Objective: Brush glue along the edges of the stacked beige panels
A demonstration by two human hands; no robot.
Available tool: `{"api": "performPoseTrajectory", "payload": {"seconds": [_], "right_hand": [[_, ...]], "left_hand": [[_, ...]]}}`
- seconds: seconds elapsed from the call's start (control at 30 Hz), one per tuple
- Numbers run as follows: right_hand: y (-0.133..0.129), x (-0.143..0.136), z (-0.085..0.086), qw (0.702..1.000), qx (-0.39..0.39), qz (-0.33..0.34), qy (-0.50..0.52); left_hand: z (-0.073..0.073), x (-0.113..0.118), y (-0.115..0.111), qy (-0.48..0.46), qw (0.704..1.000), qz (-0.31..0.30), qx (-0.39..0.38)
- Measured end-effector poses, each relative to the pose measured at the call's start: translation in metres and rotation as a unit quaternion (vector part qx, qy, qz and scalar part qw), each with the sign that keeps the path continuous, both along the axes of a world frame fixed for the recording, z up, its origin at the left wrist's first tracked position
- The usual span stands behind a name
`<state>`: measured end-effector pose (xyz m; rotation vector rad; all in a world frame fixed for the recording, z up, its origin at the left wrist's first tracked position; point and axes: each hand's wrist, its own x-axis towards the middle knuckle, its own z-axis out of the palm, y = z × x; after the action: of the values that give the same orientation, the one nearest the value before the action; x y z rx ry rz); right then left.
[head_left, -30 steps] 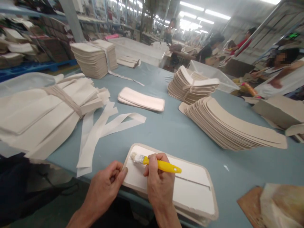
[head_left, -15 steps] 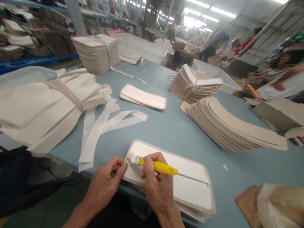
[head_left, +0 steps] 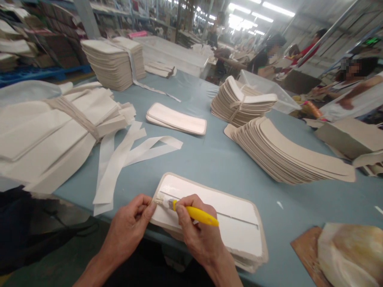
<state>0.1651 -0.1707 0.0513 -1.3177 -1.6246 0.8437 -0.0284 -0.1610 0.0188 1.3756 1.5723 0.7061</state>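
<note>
My right hand (head_left: 200,227) is closed round a yellow-handled brush (head_left: 202,215), its bristles resting on the left end of a white panel with a beige border (head_left: 239,207). This panel is the top of a small stack at the table's front edge, and a thin dark slit runs lengthwise along it. My left hand (head_left: 134,219) pinches the panel's left edge between thumb and fingers. Whitish paste shows around the bristles. White strips (head_left: 112,171) lie to the left, and two smaller bordered panels (head_left: 176,118) lie beyond.
Tied beige pieces (head_left: 54,131) cover the left side, with a tied stack (head_left: 110,63) behind. A fanned stack (head_left: 287,151) and a tied bundle (head_left: 242,103) sit right. A brown board (head_left: 306,247) is at front right. People work in the background.
The brush has moved slightly down and towards me at the panel's left end, and more of the slit shows. The whole view has shifted a little. My left hand still grips the edge.
</note>
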Motion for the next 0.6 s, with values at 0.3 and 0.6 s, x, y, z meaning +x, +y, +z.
{"api": "performPoseTrajectory", "payload": {"seconds": [0.3,0.6], "right_hand": [[0.003,0.007,0.011,0.994,0.064,0.078,-0.031],[-0.015,0.048,0.017,0.985,0.083,0.062,-0.138]], "left_hand": [[0.0,0.0,0.0,0.011,1.0,0.007,0.004],[-0.002,0.0,0.0,0.065,0.997,0.024,0.025]]}}
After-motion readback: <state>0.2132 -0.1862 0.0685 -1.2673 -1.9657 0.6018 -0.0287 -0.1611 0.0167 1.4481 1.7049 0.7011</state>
